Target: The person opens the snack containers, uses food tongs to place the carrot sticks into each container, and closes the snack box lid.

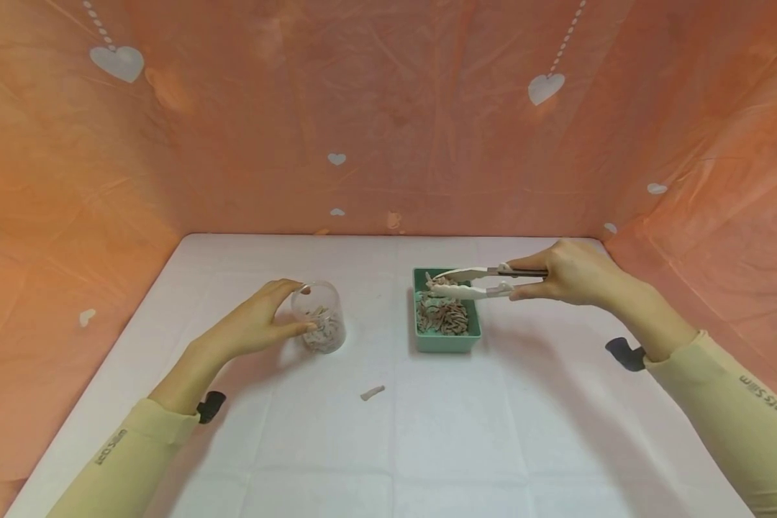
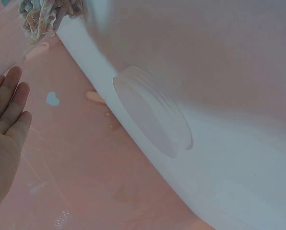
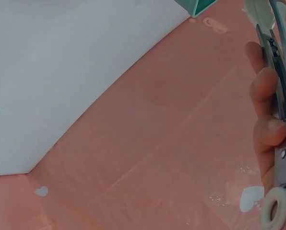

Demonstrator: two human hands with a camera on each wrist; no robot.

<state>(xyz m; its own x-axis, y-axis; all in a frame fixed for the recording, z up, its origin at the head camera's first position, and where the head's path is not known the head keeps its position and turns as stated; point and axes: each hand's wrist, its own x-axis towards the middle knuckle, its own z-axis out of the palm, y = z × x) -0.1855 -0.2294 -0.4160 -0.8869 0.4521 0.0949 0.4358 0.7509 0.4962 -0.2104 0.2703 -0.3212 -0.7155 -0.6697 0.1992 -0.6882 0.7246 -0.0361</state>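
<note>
In the head view, my left hand (image 1: 259,320) grips a clear round jar (image 1: 338,316) from the left, thumb on the near side and fingers at the far rim. Pale brownish strips (image 1: 324,334) lie in the jar's lower part. My right hand (image 1: 573,273) holds tongs (image 1: 492,273) with white tips, reaching in from the right over a green rectangular box (image 1: 447,345). Brown strips (image 1: 452,318) fill its near part, and some strips show between the tong tips. In the right wrist view, curled fingers (image 3: 264,91) wrap the tongs' metal handle (image 3: 282,91).
A single loose strip (image 1: 372,393) lies on the white tablecloth (image 1: 453,439) between jar and box, nearer to me. A clear round lid (image 2: 152,112) lies near the table's edge in the left wrist view. Orange sheeting (image 1: 395,122) with hearts walls the back and sides.
</note>
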